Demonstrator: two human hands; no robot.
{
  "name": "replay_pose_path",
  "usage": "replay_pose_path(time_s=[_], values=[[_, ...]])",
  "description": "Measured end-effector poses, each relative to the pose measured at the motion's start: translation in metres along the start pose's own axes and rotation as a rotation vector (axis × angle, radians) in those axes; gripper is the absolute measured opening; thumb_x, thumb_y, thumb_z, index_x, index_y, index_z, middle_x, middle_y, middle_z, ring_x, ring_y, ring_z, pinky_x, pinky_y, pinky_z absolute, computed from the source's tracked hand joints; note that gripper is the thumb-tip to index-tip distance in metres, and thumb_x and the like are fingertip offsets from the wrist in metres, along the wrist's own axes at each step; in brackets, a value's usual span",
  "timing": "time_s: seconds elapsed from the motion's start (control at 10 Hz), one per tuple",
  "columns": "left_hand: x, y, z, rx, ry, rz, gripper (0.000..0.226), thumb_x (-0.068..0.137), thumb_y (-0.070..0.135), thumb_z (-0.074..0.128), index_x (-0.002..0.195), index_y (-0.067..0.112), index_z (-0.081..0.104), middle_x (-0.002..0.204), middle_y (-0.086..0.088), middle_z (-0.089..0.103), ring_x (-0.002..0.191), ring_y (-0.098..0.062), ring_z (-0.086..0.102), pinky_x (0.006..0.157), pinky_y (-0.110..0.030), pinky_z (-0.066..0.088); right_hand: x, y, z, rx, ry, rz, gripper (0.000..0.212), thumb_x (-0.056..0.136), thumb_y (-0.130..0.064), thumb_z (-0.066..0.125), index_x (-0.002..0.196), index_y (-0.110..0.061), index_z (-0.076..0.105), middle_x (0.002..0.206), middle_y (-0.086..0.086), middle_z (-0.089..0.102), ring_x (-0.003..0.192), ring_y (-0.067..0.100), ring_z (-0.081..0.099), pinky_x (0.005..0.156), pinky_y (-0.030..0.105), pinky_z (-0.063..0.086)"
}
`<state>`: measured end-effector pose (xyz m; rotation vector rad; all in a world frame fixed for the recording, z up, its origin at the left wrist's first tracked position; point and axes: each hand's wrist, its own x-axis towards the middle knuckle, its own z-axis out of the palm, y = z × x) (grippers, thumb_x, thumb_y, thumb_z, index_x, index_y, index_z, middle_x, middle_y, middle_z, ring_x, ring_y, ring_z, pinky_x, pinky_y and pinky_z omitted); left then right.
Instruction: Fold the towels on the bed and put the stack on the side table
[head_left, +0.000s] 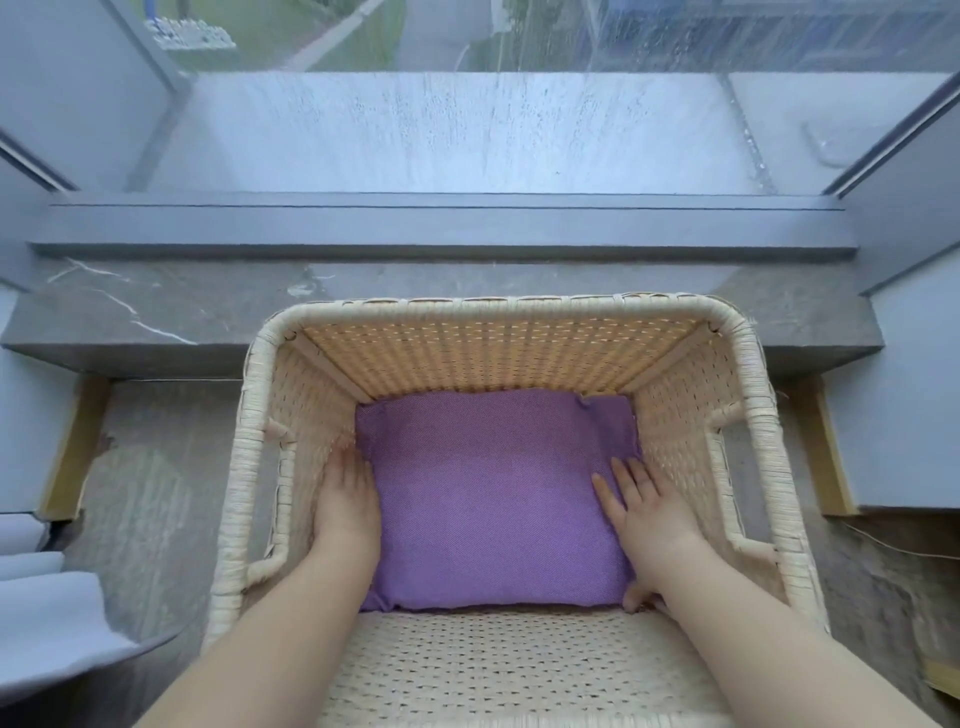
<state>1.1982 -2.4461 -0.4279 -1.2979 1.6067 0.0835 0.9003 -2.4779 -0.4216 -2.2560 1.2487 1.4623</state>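
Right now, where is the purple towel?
In the head view the purple towel lies flat on the bottom of the wicker basket, the left hand at its left edge, the right hand on its right part.

- The 2 bare forearms reach forward from the bottom corners of the view, angling in toward each other, with both palms turned down.
- The left hand (347, 499) lies flat with its fingers straight and close together, resting along the left edge of the folded purple towel (493, 493).
- The right hand (649, 519) lies flat on the towel near its right edge, fingers straight and slightly spread. The thumb reaches to the towel's near right corner.
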Motion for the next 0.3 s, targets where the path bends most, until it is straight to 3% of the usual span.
replay_pose_path(time_s=[0.1, 0.2, 0.3], values=[[-0.039, -0.014, -0.026, -0.284, 0.043, 0.065, 0.076, 0.083, 0.056, 0.056, 0.14, 0.011, 0.034, 0.143, -0.01, 0.04, 0.132, -0.031, 0.037, 0.111, -0.047, 0.021, -0.04, 0.004, -0.026, 0.269, 0.06, -0.031, 0.091, 0.074, -0.064, 0.063, 0.142, -0.013, 0.029, 0.146, 0.009, 0.037, 0.135, 0.029, 0.034, 0.112, 0.042, 0.024], [-0.091, -0.048, -0.056, -0.608, 0.157, 0.125, 0.057, 0.088, 0.057, 0.049, 0.131, 0.022, 0.042, 0.136, 0.001, 0.05, 0.122, -0.023, 0.05, 0.102, -0.039, 0.037, -0.099, 0.016, -0.052, 0.583, 0.218, -0.046, 0.064, 0.087, -0.061, 0.05, 0.136, -0.023, 0.037, 0.135, 0.0, 0.051, 0.12, 0.025, 0.052, 0.096, 0.036, 0.042], [-0.159, -0.093, -0.077, -0.946, 0.367, 0.098, 0.059, 0.088, 0.063, 0.046, 0.14, 0.038, 0.037, 0.141, 0.014, 0.047, 0.118, -0.01, 0.053, 0.095, -0.031, 0.043, -0.173, 0.037, -0.065, 0.857, 0.522, 0.005, 0.067, 0.081, -0.071, 0.045, 0.138, -0.037, 0.038, 0.126, -0.013, 0.057, 0.109, 0.009, 0.057, 0.086, 0.028, 0.044]])
